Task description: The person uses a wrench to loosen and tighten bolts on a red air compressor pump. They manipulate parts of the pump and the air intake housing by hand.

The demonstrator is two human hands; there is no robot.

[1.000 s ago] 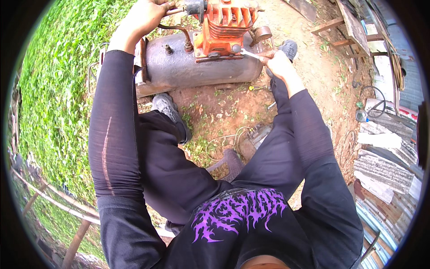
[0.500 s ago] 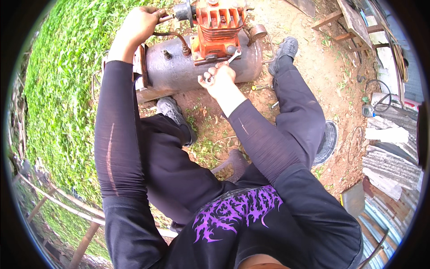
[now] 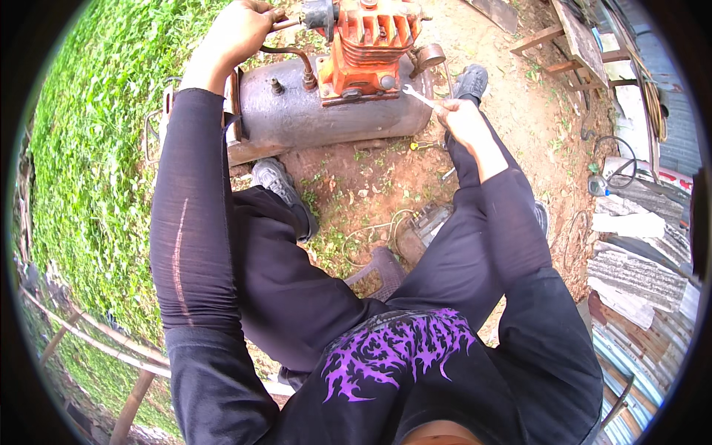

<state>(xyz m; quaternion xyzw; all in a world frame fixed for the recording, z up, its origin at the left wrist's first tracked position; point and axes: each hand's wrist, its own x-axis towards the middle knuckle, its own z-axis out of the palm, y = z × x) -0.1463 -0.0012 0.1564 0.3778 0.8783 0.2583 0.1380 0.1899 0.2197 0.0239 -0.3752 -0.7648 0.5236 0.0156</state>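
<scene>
An orange finned compressor head (image 3: pixel 367 55) is mounted on a dark, worn cylindrical air tank (image 3: pixel 267 119). At upper left, my left hand (image 3: pixel 239 33) is closed round a thin metal rod (image 3: pixel 285 24), whose far end meets a dark round fitting (image 3: pixel 319 16) on the compressor's left side. My right hand (image 3: pixel 463 122) grips a silver wrench (image 3: pixel 421 96) over the tank's right end. The wrench's open jaw points left, close to the rounded bolt (image 3: pixel 387 82) at the compressor's base but apart from it.
A round gauge-like part (image 3: pixel 430 55) sticks out right of the compressor. On the dirt lies a yellow-handled tool (image 3: pixel 423 145). My shoes (image 3: pixel 276 185) stand near the tank. A wooden bench (image 3: pixel 582 44) and corrugated sheets (image 3: pixel 641 256) line the right; grass (image 3: pixel 96 185) covers the left.
My right hand has swung right with the wrench, taking its jaw off the bolt at the compressor's base. My left hand stays on the rod. The whole view has shifted slightly.
</scene>
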